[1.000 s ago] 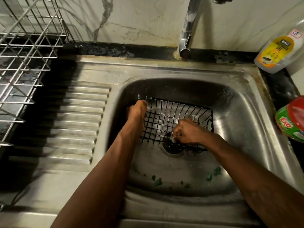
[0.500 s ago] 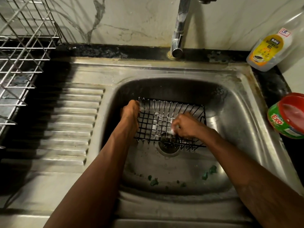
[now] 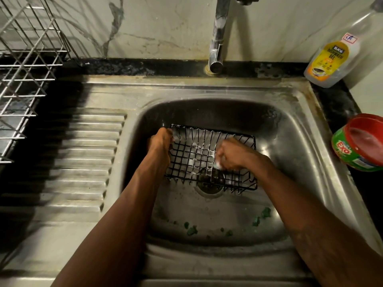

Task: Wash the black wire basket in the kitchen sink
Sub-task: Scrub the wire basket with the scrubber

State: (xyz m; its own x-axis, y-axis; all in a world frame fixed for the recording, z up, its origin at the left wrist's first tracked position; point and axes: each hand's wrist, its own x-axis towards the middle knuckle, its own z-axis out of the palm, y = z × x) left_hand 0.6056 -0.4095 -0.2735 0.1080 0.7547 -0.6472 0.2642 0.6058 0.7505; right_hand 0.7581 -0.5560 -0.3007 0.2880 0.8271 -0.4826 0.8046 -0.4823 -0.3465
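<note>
Comparing the head view with the second before, little is found altered: the black wire basket is kept low in the sink, its floor over the drain. The left hand is still clamped on the basket's left rim, fingers curled over the wire. The right hand has been drawn slightly away from the near rim toward the middle of the basket floor. Its fingers are curled round something pale and foamy, taken to be a scrub pad. White suds are seen on the floor wires beside it.

Scrubbing is judged to be in progress. No water is seen falling from the tap, so rinsing is thought not yet begun. Green scraps are scattered on the sink floor near the front.

On the red-lidded tub at the right, "EXO" can be read. On the bottle behind it, "DISHWASH GEL" can be made out; the brand line above and the small white sticker cannot be read.
</note>
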